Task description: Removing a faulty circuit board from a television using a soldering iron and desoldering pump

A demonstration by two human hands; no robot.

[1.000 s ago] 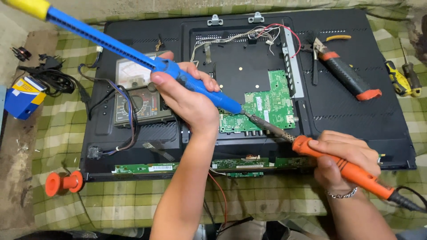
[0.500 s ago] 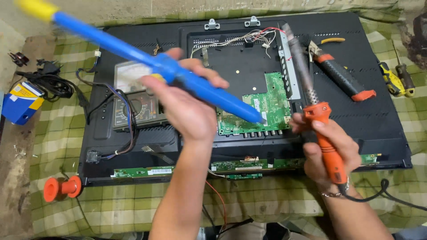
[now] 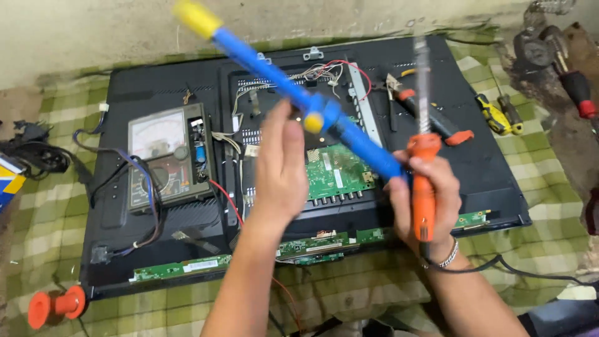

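At the far left of the frame an orange-red knobbed tool lies on the green checked cloth that covers the surface, just off the lower left corner of the opened black television back. On that panel, left of centre, rests one analog multimeter with its leads trailing. Next comes the left hand, raised near the middle of the frame and closed around one blue desoldering pump; the pump's long axis runs diagonally from its yellow plunger at the upper left down to its tip at the right, ending against the right hand. That tip points over the one large green circuit board, which lies directly beneath and between both hands, the left perhaps slightly nearer, though motion blur makes that hard to judge. The right hand is wrapped around one orange soldering iron, held nearly upright, tip toward the top of the frame. Further right lie orange-handled pliers and a yellow tool.
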